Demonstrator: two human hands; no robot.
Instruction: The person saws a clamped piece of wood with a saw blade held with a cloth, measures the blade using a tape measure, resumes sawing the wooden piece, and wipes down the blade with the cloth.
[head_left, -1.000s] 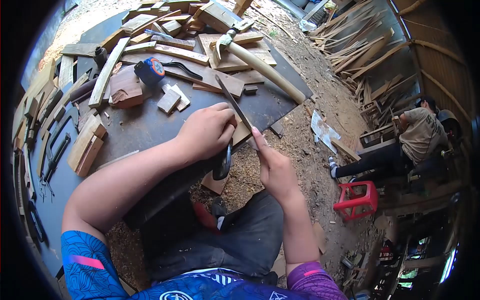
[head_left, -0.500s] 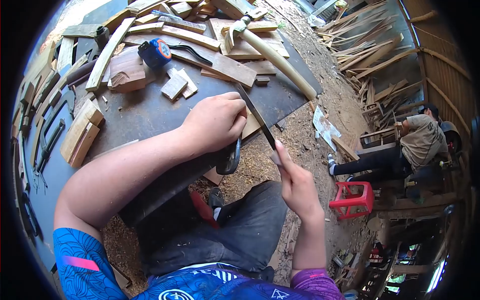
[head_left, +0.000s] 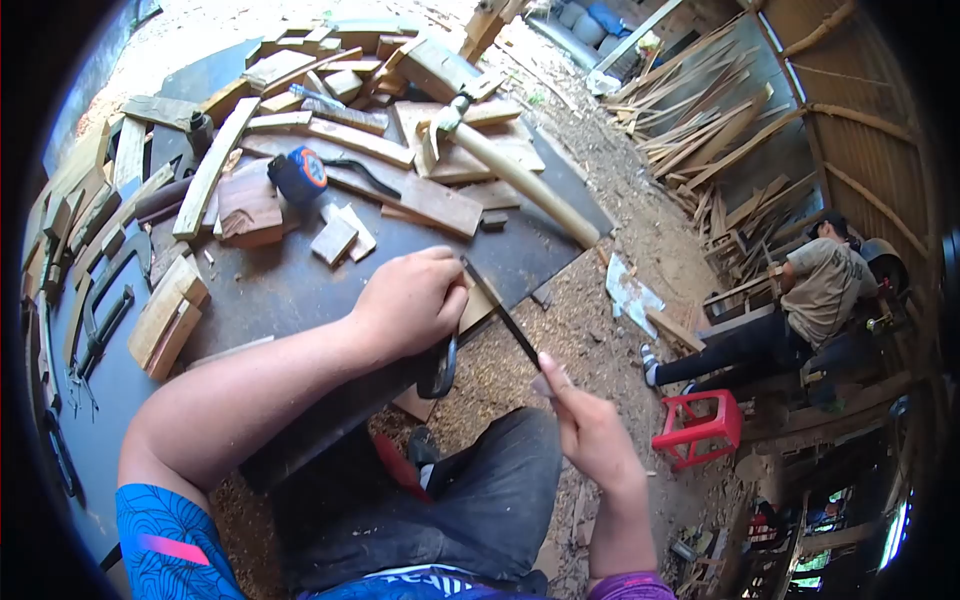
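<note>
Head view: reading the clock from mid-frame, can make out one right hand (head_left: pixel 597 430) between 4 and 5 o'clock, clamped on the lower end of one slim dark file (head_left: pixel 503 312), with a fingertip laid along it. Slants from there up to the centre, ending just beside one left hand (head_left: pixel 415 300) at 9 o'clock. Seen there with fingers curled in; cannot tell whether closed round or merely pressing one pale wooden piece (head_left: pixel 474 308) beside the centre, at the edge of one dark table (head_left: pixel 270 290). At 7 o'clock, below the left hand, one black curved tool (head_left: pixel 437 375), partly hidden.

Counted on the tabletop: one claw hammer (head_left: pixel 520 183) at 1 o'clock; one blue tape measure (head_left: pixel 300 175), two small pale blocks (head_left: pixel 333 241) and one chunky block (head_left: pixel 250 205) around 10; one G-clamp (head_left: pixel 108 325) at 9. Towards 11, heaped offcuts (head_left: pixel 365 140), too jumbled to number.

Off the table: one red plastic stool (head_left: pixel 705 420) at 4, one other person (head_left: pixel 825 290) at 3.
</note>
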